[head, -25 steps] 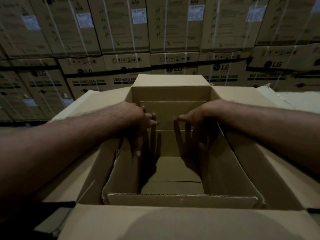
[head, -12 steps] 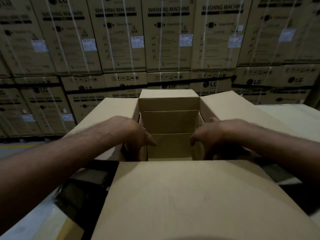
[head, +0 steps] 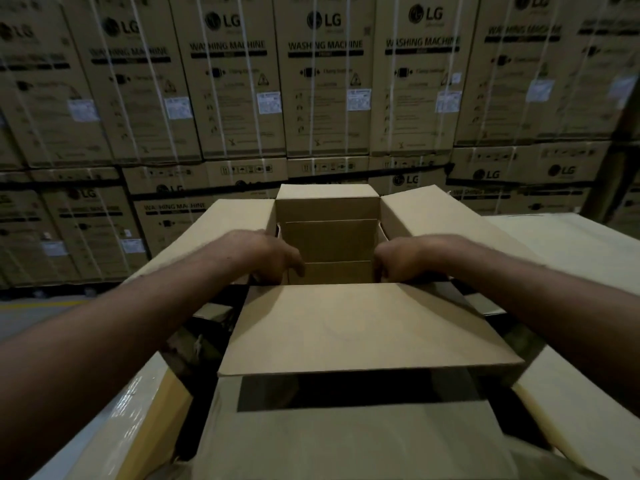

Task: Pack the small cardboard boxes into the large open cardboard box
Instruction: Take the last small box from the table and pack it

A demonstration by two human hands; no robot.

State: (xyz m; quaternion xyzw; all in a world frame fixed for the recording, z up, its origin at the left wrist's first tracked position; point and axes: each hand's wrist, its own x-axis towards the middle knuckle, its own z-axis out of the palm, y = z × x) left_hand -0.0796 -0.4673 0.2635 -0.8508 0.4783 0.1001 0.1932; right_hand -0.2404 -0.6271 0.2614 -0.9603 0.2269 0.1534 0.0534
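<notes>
Head view: a big box (head: pixel 374 327) sits in the middle with its flaps open. A small box (head: pixel 329 240) stands inside it. The left hand (head: pixel 266 254) is at the 9 o'clock side of the hole. The right hand (head: pixel 405 261) is at the 3 o'clock side. The fingers of both hands curl down into the hole, but I cannot tell if they grip anything. Tall stacks of boxes (head: pixel 325 91) fill the 12 o'clock side.
</notes>
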